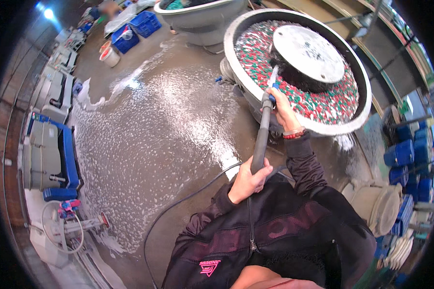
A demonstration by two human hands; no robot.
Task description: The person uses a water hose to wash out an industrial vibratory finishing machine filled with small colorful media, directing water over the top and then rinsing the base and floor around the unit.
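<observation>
My right hand (283,110) is closed round the front end of a thick dark hose (262,137), beside its blue valve. Lower down, nearer my chest, my left hand (250,182) wraps round the same hose. A pale streak, seemingly a water jet (274,76), leaves the tip and meets the inside of a large round tub (232,45) with a pale rim. Small red, green and white pieces (255,53) fill the tub around a dark central hub. A round, wet-looking white lid (308,53) caps that hub.
Foam spreads over the wet floor (144,159), and a thin black line (164,212) trails across it. Behind stand a second grey tub (193,24), blue crates (144,24) and a white bucket (109,57). Machines (46,154) line the left; blue barrels (399,153) stand right.
</observation>
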